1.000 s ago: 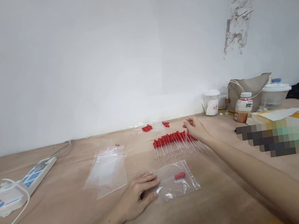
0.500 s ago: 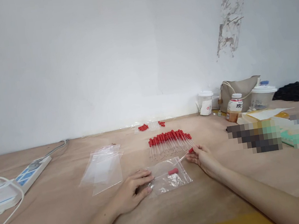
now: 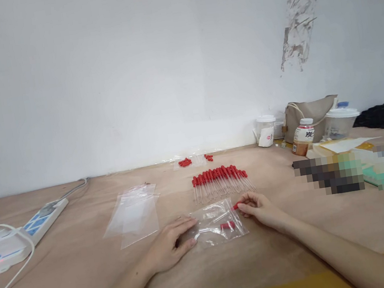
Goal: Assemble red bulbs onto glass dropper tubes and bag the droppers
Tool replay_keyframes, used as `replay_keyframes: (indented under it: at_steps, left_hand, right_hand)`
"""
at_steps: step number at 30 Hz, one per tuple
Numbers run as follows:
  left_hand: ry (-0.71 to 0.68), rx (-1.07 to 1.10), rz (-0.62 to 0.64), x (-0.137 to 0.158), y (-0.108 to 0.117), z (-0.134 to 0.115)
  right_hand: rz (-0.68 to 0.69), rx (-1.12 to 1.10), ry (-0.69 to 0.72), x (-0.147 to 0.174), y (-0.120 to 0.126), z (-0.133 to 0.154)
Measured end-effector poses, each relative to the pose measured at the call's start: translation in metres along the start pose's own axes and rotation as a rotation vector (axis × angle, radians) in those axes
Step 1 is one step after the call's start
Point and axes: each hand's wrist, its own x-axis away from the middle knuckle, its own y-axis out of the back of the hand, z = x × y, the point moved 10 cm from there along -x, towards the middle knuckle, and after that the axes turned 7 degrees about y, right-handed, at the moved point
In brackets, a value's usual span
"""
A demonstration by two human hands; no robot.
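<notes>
Red-bulbed clear dropper [image 3: 236, 206], right hand [image 3: 259, 209] pinching it! Left hand [image 3: 173, 241] spread on transparent plastic bag [image 3: 204, 215]; red-topped dropper row [image 3: 220, 178], twelve o'clock.

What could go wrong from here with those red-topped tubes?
The red-bulbed, clear-stemmed dropper in the right hand might snag on the mouth of the clear plastic zip bag or on the matching dropper inside. The bag could slide if the left hand at its other end lifts. The loose row of red-bulbed droppers lies close by; a knock might scatter it.
</notes>
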Motion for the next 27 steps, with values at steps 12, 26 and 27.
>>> replay_keyframes:
  at_steps: [12,26,27]
  left_hand:
    - [-0.003,-0.01,-0.01,-0.001,0.0,0.001]
    - [0.001,0.052,0.005,0.001,-0.001,0.003]
    - [-0.001,0.057,0.002,0.001,0.0,0.002]
  right_hand:
    - [0.229,0.536,0.432,0.004,-0.036,0.031]
    - [-0.387,0.81,0.044,-0.127,0.05,0.02]
    - [-0.403,0.808,0.018,-0.13,0.049,0.017]
